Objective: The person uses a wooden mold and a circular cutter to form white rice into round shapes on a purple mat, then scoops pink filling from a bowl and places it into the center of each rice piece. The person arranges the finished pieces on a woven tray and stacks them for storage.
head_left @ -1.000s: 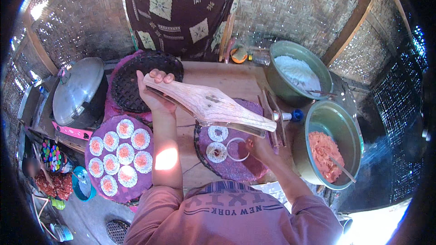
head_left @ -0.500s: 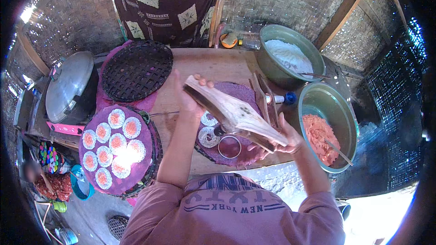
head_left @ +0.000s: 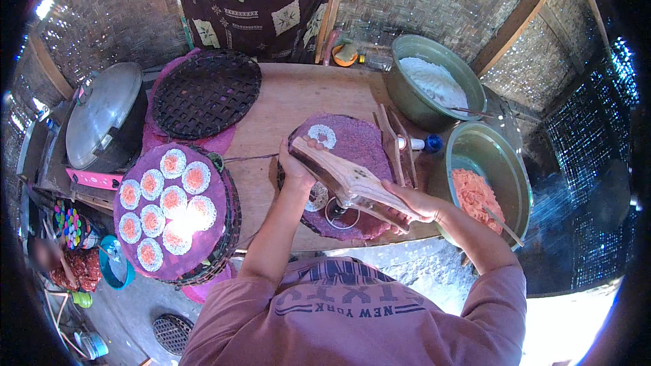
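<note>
My left hand (head_left: 298,168) and my right hand (head_left: 419,203) grip opposite ends of a long wooden press (head_left: 356,179), tilted with its right end nearer me. A short cylinder shows under its middle, above a thin metal ring (head_left: 328,215). That ring lies on a round tray covered in purple cloth (head_left: 359,137). On the same cloth are a white lacy ring of strands (head_left: 321,137) at the far side and another (head_left: 317,198) partly covered by my left arm and the press. What the cylinder holds is hidden.
Left stands a purple-covered tray (head_left: 215,230) bearing several white lacy rounds with orange centres. Behind it are a black woven tray (head_left: 207,95) and a lidded pot (head_left: 102,118). Right are wooden pieces (head_left: 391,137), a basin of white powder (head_left: 434,81) and a basin of orange paste (head_left: 477,196).
The press has come down and toward me, over the metal ring, with both hands still on it. My hands are closer together. The far white ring has come into sight.
</note>
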